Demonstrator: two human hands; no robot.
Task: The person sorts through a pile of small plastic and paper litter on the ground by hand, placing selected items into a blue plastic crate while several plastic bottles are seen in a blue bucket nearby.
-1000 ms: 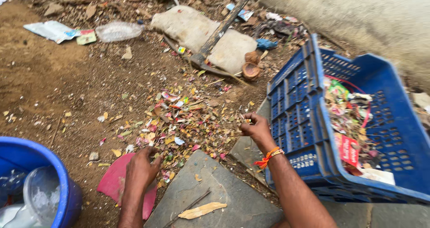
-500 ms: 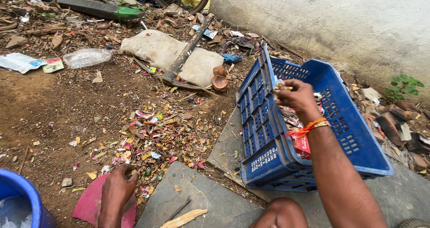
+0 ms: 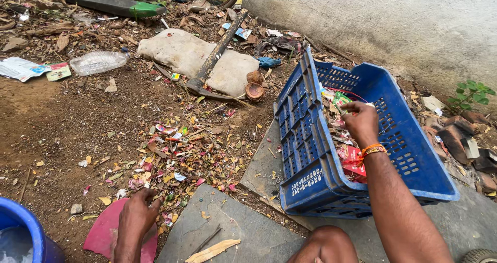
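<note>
My right hand [image 3: 362, 122], with an orange thread at the wrist, hangs over the inside of a tilted blue plastic crate [image 3: 309, 139]. Its fingers curl down toward the wrappers and paper waste [image 3: 348, 154] lying in the crate, and I see only its back, so its grip is hidden. My left hand [image 3: 135, 216] rests low on a flat pink piece [image 3: 101, 238] on the ground, fingers bent. It touches the near edge of a pile of petals, dry leaves and torn wrappers [image 3: 176, 154] spread over the dirt.
A grey stone slab [image 3: 233, 232] with a stick lies between my arms. A blue tub [image 3: 20, 232] sits at bottom left. Farther off are a dirty sack [image 3: 181, 53], a wooden-handled tool [image 3: 217, 46], a plastic bottle [image 3: 96, 62], clay cups [image 3: 253, 91] and a wall [image 3: 388, 20].
My right hand rose from the litter pile with small bits, went over the crate rim and has now dropped lower inside the crate. The left hand stayed on the pink piece.
</note>
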